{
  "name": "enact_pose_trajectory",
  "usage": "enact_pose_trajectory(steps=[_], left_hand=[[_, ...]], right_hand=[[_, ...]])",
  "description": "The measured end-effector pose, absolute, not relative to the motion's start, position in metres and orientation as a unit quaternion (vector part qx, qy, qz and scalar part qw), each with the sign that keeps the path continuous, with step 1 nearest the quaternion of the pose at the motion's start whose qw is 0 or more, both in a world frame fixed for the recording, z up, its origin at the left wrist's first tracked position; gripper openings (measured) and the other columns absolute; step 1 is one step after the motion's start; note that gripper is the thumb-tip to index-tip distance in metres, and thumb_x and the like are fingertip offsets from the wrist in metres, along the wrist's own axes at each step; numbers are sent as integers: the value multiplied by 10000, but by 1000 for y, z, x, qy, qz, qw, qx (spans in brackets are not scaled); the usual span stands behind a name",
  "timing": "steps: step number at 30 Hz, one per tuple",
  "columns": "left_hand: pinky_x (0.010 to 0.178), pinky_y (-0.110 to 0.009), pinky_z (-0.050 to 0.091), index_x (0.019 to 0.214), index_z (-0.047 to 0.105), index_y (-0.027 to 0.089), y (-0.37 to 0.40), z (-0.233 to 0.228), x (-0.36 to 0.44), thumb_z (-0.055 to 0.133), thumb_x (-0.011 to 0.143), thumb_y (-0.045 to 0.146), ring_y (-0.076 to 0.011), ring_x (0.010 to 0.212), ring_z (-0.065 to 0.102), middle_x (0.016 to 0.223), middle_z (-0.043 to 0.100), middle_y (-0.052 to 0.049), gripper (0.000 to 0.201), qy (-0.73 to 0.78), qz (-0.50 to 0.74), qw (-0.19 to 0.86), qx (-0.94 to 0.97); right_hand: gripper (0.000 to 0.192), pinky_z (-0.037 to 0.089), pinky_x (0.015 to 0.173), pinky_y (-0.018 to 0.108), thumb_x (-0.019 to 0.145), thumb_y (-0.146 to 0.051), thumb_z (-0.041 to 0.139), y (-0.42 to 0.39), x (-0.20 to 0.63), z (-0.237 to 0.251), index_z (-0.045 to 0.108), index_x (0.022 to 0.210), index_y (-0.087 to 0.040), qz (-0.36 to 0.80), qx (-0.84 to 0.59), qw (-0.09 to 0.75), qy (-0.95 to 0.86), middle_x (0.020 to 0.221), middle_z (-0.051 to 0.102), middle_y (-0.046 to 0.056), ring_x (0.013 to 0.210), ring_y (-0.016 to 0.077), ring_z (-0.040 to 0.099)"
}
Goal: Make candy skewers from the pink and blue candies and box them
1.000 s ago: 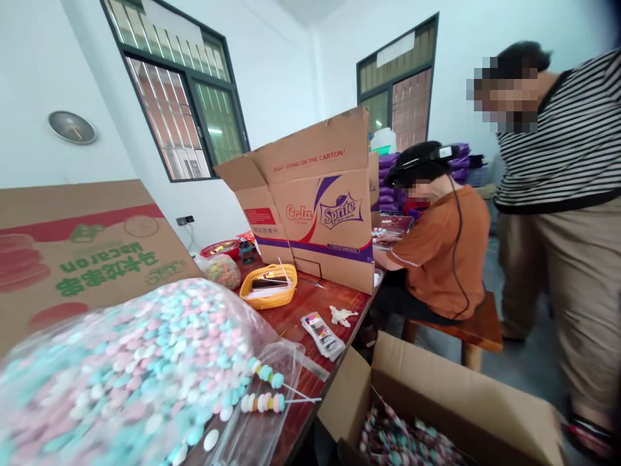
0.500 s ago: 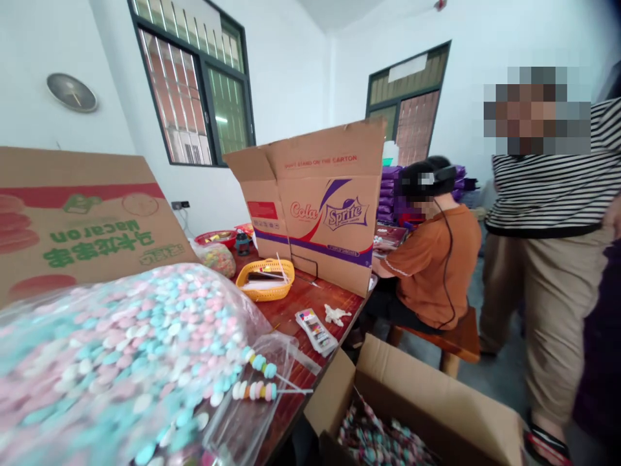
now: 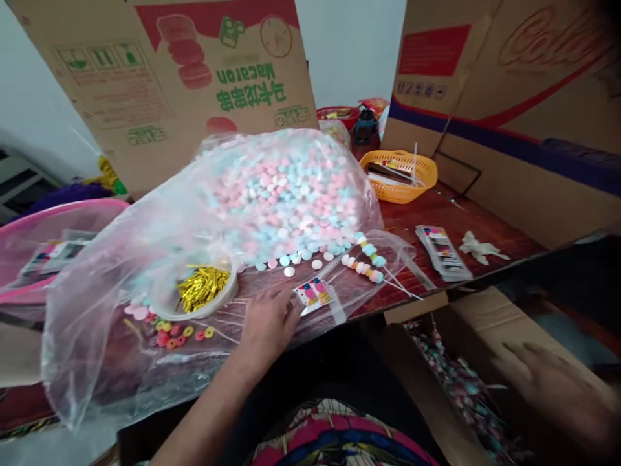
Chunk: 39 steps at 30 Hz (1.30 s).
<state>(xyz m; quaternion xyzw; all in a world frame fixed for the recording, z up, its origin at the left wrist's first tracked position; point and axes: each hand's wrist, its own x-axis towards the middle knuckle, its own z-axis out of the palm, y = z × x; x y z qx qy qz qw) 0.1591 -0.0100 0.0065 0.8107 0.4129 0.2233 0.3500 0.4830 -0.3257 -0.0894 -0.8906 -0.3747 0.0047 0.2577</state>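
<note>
The left hand (image 3: pixel 266 318) rests open and flat on the plastic bag (image 3: pixel 160 213) beside a small label card (image 3: pixel 314 292), pinning it to the desk (image 3: pixel 451 213), while the blurred right hand (image 3: pixel 548 375) hovers open, fingers spread, over the floor carton (image 3: pixel 485 323).

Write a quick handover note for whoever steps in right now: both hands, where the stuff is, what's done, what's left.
Left hand: flat on the clear plastic bag, fingers beside a small printed card.
Right hand: blurred, open, over the floor carton of wrapped candy.
Two candy skewers lie on the table edge, finished by the look of them.
Left: loose candies in the bag, gold twist ties in their tub.
</note>
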Motion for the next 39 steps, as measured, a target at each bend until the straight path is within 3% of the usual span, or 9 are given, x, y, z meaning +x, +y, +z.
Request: enact_pose_trajectory(steps=[3,6,10,15,22,25,28,32,39], left_hand=[[886,-422,365,881,677,190,1,-8,177,716,681,329,-341,1047,532,1032,649,-136,247,443,116,202,866],[864,-450,382,885,677,175,12,-21,181,604,792,321,-310,969,587,937,687,-118,188,432,14,161,887],[900,-373,381,1042,654,265,20,-24,173,432,915,276,-209,985,605,1013,704,-32,256,379,5,174,909],[969,-479,312,1162,591,215,11,1,171,440,898,210,-267,1076,559,1129,664,-94,303,299,46,103,948],[935,-435,371,1097,588,202,-7,20,167,521,868,242,-241,1054,567,1138,654,-87,242,245,85,182,949],[872,-406,402,841,628,169,-7,7,165,617,796,243,-228,895,595,898,687,-67,87,312,102,204,922],[719,-301,438,686,603,161,-3,-4,162,593,800,203,-156,683,570,672,631,-2,122,307,111,329,886],[662,-254,461,782,645,157,7,3,156,534,836,227,-143,685,595,722,662,3,142,229,63,474,848],[1049,-556,256,1225,508,166,-22,36,153,707,698,271,-335,1202,472,1278,560,-148,573,328,132,171,920]], right_hand=[[358,478,705,406,855,-497,414,-263,447,-82,659,880,-237,-31,-833,273,-480,884,687,173,838,267,655],[252,468,764,417,886,-334,446,-187,400,-61,653,891,-191,-84,-775,271,-565,874,699,98,817,250,640],[186,477,733,357,888,-238,471,-129,366,-39,645,887,-173,-75,-704,358,-608,827,683,83,798,223,607],[309,419,874,442,879,-254,483,-96,347,-18,561,1157,-143,-47,-649,369,-664,1120,609,143,1035,280,512],[163,402,632,290,867,-213,477,-90,328,-18,599,770,-168,157,-613,447,-632,704,607,27,682,164,531],[221,369,550,251,845,-288,500,-95,330,-25,555,661,-179,270,-642,450,-559,605,543,-15,582,131,482],[165,388,596,255,813,-319,543,-97,332,-25,593,757,-171,318,-634,443,-549,716,589,3,671,145,516],[108,391,647,259,811,-260,540,-94,327,-18,599,843,-175,326,-604,421,-594,796,593,12,733,149,520],[220,341,581,247,868,-300,483,-101,319,-14,517,683,-185,294,-601,434,-604,659,532,-4,625,133,461]])
